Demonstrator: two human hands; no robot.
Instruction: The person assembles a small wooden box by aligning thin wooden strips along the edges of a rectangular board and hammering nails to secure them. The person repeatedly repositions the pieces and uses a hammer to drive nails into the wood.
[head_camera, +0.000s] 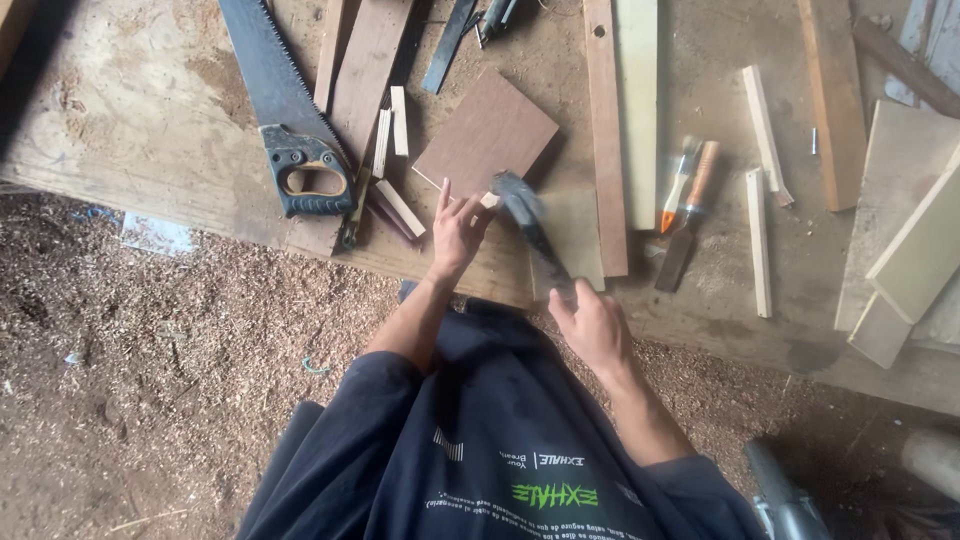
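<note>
Head view, the only one I've got. My right hand (592, 328) is clenched round the handle of a hammer (530, 228), and the hammer is motion-blurred, so it's mid swing. Its long axis runs from my right hand up and to the left, head end pointing at the near corner of the brown board (487, 134). My left hand (456, 228) sits just left of the hammer head, fingers spread and pinching a small pale wood piece (489, 200) right by that board corner. I can't make out a nail, too small and blurry.

What worries me: the hammer head is almost touching my left fingertips. With that much blur, a slightly off swing lands on a finger rather than the piece. The little piece could also skid out from under a glancing hit, since only fingertips steady it.

Left of the board lies a handsaw (290, 120) with a few short wood offcuts (398, 208) beside it; right of the board, a long plank (605, 140), then a chisel (688, 222) and a brush (677, 190), all on the worktop (120, 130). Sawdust covers the floor (150, 380).
</note>
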